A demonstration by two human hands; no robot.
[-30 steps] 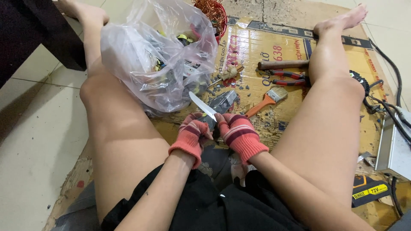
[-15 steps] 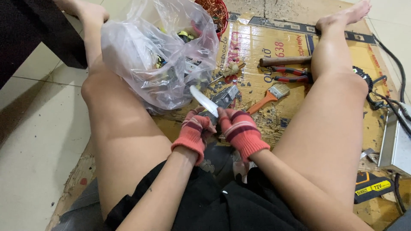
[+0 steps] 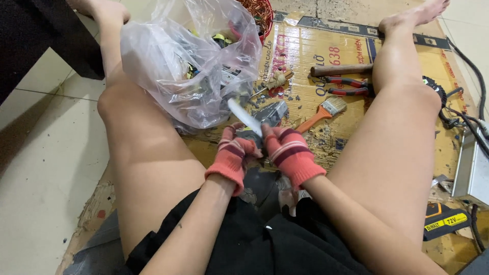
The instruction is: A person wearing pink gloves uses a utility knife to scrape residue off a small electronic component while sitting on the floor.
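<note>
Both my hands wear red knitted gloves and meet between my thighs over the cardboard (image 3: 356, 46). My right hand (image 3: 289, 154) grips the handle of a knife whose pale blade (image 3: 243, 116) points up and left toward a plastic bag. My left hand (image 3: 233, 157) is closed on a small dark part (image 3: 253, 141) pressed against the blade's base; most of that part is hidden by the gloves. A grey metal piece (image 3: 275, 111) lies on the cardboard just beyond the hands.
A clear plastic bag (image 3: 178, 66) of mixed parts leans on my left thigh. On the cardboard lie a paintbrush (image 3: 321, 114), red-handled pliers (image 3: 346, 86) and a wooden handle (image 3: 341, 69). A yellow-black battery pack (image 3: 445, 221), cables (image 3: 468, 112) and a metal box (image 3: 473, 168) sit right.
The hands have stayed joined while the knife blade shifted slightly, tilting a little more upward to the left. The view has drifted a little; nothing else moved.
</note>
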